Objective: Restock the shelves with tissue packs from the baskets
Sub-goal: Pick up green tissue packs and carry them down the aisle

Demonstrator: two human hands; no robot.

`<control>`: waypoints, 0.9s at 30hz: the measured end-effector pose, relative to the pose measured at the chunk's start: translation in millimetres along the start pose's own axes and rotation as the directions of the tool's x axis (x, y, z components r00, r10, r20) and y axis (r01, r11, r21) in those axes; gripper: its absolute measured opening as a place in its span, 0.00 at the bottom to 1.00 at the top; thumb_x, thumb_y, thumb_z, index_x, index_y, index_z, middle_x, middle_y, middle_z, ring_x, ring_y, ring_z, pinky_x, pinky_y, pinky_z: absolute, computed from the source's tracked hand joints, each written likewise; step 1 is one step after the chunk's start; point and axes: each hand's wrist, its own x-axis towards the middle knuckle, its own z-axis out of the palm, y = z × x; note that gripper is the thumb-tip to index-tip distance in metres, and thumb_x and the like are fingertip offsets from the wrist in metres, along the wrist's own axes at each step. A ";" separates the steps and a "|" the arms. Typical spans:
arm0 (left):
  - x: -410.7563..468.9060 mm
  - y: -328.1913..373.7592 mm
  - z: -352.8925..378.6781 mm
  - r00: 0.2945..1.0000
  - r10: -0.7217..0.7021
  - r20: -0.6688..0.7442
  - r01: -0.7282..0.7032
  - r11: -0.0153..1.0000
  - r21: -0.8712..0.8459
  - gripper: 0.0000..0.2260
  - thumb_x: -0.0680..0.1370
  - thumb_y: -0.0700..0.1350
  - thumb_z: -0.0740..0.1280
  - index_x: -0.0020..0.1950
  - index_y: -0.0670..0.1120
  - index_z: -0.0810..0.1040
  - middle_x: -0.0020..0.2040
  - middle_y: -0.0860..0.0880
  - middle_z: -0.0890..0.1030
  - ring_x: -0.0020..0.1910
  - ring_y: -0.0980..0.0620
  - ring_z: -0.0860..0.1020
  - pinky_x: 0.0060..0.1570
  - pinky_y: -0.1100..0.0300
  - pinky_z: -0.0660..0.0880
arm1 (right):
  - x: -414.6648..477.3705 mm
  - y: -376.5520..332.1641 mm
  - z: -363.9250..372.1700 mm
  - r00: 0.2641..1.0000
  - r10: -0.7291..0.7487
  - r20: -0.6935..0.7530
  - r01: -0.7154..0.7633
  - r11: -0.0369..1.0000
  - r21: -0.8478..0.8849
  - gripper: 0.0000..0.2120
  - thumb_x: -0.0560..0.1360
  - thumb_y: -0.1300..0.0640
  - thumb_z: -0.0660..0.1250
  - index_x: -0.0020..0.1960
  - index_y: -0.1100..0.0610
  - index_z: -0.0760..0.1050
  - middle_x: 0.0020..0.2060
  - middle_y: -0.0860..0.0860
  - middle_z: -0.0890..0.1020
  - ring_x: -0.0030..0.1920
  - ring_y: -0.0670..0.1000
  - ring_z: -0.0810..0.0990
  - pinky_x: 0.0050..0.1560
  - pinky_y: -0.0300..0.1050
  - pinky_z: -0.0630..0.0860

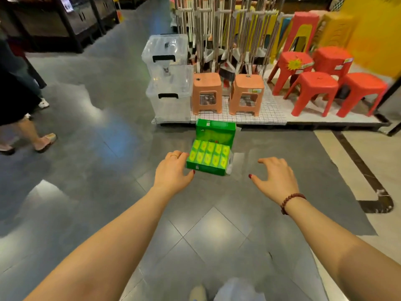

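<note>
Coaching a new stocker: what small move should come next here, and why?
Probably bring the right hand in onto the free right end of the green tissue pack: only the left hand holds its left end, while the right hangs open, apart from it.

Glossy grey tiled floor (91, 131), giving way to beige tile with a dark border strip (366, 168) at the right. At the far side a low platform with a white grid-patterned cover (260, 118) stands on it, with green plastic-wrapped tissue packs (214, 132) just in front.
</note>
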 end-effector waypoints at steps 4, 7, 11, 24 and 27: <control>66.1 -13.4 15.5 0.999 -0.032 0.021 0.033 0.999 -0.016 0.22 0.75 0.54 0.65 0.67 0.46 0.70 0.63 0.47 0.73 0.63 0.46 0.69 0.53 0.52 0.74 | 75.5 -0.9 12.9 0.999 -0.022 0.038 0.022 1.000 -0.010 0.25 0.75 0.45 0.66 0.68 0.54 0.69 0.64 0.53 0.74 0.66 0.55 0.68 0.62 0.49 0.66; 119.2 -24.8 31.6 0.996 -0.083 0.022 0.084 0.995 -0.049 0.22 0.75 0.53 0.65 0.67 0.46 0.70 0.63 0.47 0.73 0.64 0.47 0.69 0.54 0.52 0.73 | 139.2 2.9 22.8 0.998 -0.051 0.045 0.051 0.999 0.001 0.25 0.75 0.46 0.66 0.68 0.54 0.70 0.64 0.53 0.74 0.66 0.55 0.67 0.61 0.47 0.66; 190.3 -33.9 48.4 0.990 -0.128 0.054 0.131 0.990 -0.052 0.24 0.75 0.53 0.65 0.69 0.48 0.68 0.65 0.48 0.72 0.65 0.47 0.68 0.55 0.54 0.71 | 224.6 13.0 31.6 0.995 -0.060 0.084 0.058 0.998 0.030 0.24 0.75 0.46 0.66 0.68 0.55 0.69 0.64 0.53 0.74 0.65 0.54 0.68 0.62 0.46 0.65; 370.0 -102.0 103.8 0.973 -0.152 0.173 0.164 0.985 -0.058 0.26 0.75 0.54 0.65 0.71 0.47 0.67 0.67 0.47 0.72 0.65 0.47 0.69 0.58 0.53 0.71 | 428.8 7.6 93.8 0.966 -0.016 0.259 0.019 1.000 -0.009 0.25 0.75 0.45 0.66 0.68 0.56 0.69 0.62 0.55 0.75 0.63 0.55 0.70 0.59 0.47 0.67; 420.4 -127.1 126.8 0.961 -0.134 0.240 0.156 0.985 -0.071 0.26 0.75 0.55 0.65 0.71 0.47 0.67 0.67 0.48 0.71 0.66 0.47 0.68 0.58 0.53 0.72 | 475.5 0.0 120.2 0.954 0.032 0.297 -0.027 0.999 -0.020 0.26 0.75 0.45 0.66 0.68 0.56 0.69 0.63 0.55 0.75 0.62 0.56 0.70 0.60 0.47 0.67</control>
